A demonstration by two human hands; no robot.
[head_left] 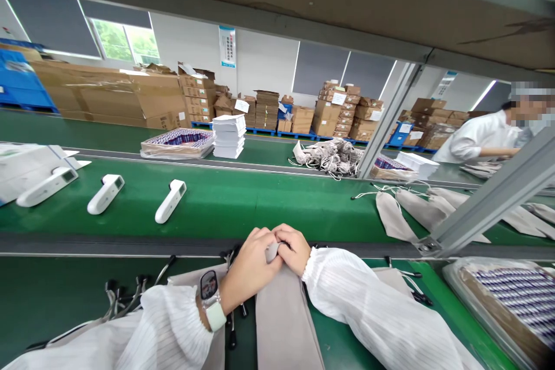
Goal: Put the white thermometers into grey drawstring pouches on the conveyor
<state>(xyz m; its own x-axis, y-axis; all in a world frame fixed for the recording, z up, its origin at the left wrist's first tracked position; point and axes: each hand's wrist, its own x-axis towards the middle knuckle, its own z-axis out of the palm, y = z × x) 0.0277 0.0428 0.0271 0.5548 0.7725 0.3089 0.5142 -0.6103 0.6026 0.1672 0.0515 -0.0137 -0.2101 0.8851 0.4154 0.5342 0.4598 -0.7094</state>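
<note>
Both the left hand and right hand have their fingers clamped on the top end of a grey bag over the green surface, probably light, soft and floppy, best held by that end's edges.

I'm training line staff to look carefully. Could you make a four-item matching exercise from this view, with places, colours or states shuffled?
1. Central grey pouch
2. Smartwatch
3. Three white handheld devices
4. Tall white paper stack

A. Lying spaced out on a green surface
B. Held at its far end by the left hand and right hand
C. Standing beside a plastic-wrapped tray
D. Has a pale green strap

Pairs: 1-B; 2-D; 3-A; 4-C
</note>
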